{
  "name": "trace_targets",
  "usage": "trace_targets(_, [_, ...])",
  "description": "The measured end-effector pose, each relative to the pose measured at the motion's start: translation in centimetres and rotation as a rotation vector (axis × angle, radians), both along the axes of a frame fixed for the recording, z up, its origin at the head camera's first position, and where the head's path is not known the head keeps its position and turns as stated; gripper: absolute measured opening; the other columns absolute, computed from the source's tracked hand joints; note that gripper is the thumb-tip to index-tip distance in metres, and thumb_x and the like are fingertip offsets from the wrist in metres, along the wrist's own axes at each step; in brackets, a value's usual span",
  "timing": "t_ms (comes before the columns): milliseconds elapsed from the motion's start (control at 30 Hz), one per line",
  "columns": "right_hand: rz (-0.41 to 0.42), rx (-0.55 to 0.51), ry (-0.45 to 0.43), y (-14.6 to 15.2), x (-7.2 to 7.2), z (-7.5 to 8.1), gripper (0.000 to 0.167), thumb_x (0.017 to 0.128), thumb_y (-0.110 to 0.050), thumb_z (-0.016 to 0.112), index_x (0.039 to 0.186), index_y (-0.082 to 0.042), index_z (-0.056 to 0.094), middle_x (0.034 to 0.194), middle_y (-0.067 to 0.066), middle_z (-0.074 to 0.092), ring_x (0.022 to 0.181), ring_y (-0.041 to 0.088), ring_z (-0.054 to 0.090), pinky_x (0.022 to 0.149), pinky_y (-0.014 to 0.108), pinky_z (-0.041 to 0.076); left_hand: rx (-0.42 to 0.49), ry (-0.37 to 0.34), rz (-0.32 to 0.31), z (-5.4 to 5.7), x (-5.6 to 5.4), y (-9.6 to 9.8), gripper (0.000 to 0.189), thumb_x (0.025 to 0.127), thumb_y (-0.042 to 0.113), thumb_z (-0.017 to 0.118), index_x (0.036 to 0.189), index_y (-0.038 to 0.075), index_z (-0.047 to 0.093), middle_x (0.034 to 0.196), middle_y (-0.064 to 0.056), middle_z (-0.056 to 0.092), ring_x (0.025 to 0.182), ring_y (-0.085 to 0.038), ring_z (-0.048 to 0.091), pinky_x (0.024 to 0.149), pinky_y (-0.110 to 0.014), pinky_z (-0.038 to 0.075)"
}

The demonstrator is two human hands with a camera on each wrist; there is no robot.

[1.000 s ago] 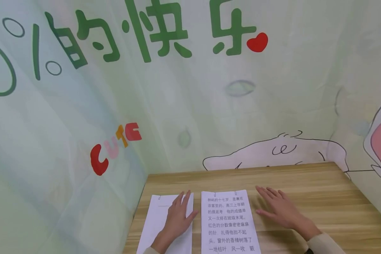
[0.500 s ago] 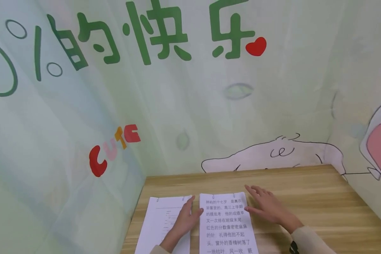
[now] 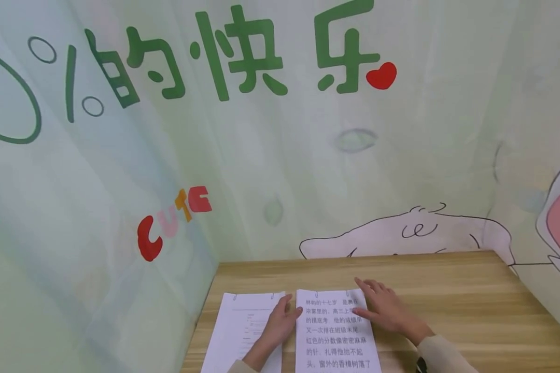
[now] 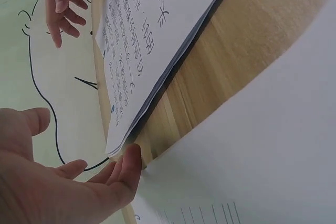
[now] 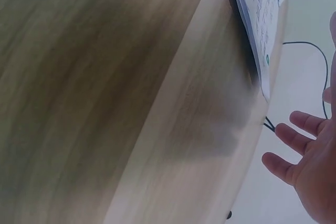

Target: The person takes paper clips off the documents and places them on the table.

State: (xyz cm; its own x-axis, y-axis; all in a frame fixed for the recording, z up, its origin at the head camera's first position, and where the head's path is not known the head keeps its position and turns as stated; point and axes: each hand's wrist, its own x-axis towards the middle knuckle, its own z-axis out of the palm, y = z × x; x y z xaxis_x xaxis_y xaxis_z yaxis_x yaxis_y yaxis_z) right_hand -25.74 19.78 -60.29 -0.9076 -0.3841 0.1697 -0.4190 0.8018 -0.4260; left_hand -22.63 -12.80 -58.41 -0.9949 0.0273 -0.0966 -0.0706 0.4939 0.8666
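A paper stack with large printed Chinese text (image 3: 333,339) lies on the table, with two paper clips along its top edge. My left hand (image 3: 280,322) is at its left side, over the right edge of another clipped paper stack (image 3: 231,331) with small, faint print. In the left wrist view, the loosely bent fingers of that hand (image 4: 79,187) are close to a corner of the large-text stack (image 4: 142,51); contact is unclear. My right hand (image 3: 383,309) hovers at the large-text stack's upper right edge, its thumb overlapping the page. The right wrist view shows its fingers (image 5: 294,140) spread, holding nothing.
A wood-grain table (image 3: 476,305) extends to the right of the papers. Behind and to the left hangs a pale green printed curtain (image 3: 270,155) with green characters, a red heart and a cartoon figure.
My right hand has moved left to the large-text stack's edge. My left hand has shifted right, off the middle of the left stack toward the gap, uncovering more of its print.
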Motion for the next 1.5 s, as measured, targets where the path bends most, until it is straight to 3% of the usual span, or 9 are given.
trace_targets(300, [0.006,0.006,-0.058,-0.4,-1.9,-1.0,0.086,0.098,-0.059,0.066,0.165,-0.014,0.037,0.157,0.023,0.050,0.146,0.049,0.045,0.120,0.072,0.032,0.027,-0.088,0.061,-0.2,-0.3,0.1,0.065,0.104,0.034,0.062,0.155,-0.002,0.044,0.147,-0.036,0.053,0.138,-0.055,0.050,0.113,-0.070,0.041])
trace_targets(567, [-0.011,0.020,-0.070,-0.3,-3.0,-1.7,0.082,0.097,-0.059,0.067,0.162,-0.014,0.043,0.153,0.018,0.056,0.144,0.043,0.048,0.119,0.068,0.034,0.042,-0.089,0.075,-0.1,-0.7,0.9,0.065,0.103,0.032,0.063,0.154,-0.003,0.045,0.145,-0.038,0.053,0.137,-0.056,0.050,0.113,-0.070,0.041])
trace_targets(1033, [-0.021,0.034,-0.069,-1.6,-3.4,-2.4,0.084,0.093,-0.055,0.074,0.161,-0.014,0.045,0.153,0.017,0.056,0.144,0.043,0.048,0.119,0.069,0.034,0.093,-0.112,0.105,-0.3,-0.9,1.1,0.063,0.103,0.031,0.062,0.152,-0.005,0.046,0.142,-0.035,0.057,0.133,-0.052,0.055,0.111,-0.066,0.045])
trace_targets(1300, [-0.005,0.037,-0.069,-2.4,-3.4,-2.8,0.090,0.084,-0.050,0.085,0.158,-0.015,0.048,0.150,0.013,0.058,0.141,0.040,0.050,0.117,0.067,0.037,0.123,-0.111,0.104,-0.3,-0.7,1.2,0.063,0.102,0.029,0.063,0.151,-0.006,0.047,0.143,-0.037,0.055,0.135,-0.054,0.052,0.113,-0.067,0.042])
trace_targets(1500, [-0.009,0.038,-0.049,-3.1,-3.5,-2.8,0.091,0.081,-0.045,0.089,0.157,-0.015,0.050,0.144,0.014,0.061,0.136,0.040,0.052,0.114,0.065,0.040,0.164,-0.140,0.089,-0.4,-0.9,1.0,0.064,0.102,0.029,0.063,0.152,-0.008,0.045,0.140,-0.034,0.058,0.123,-0.045,0.062,0.102,-0.057,0.054])
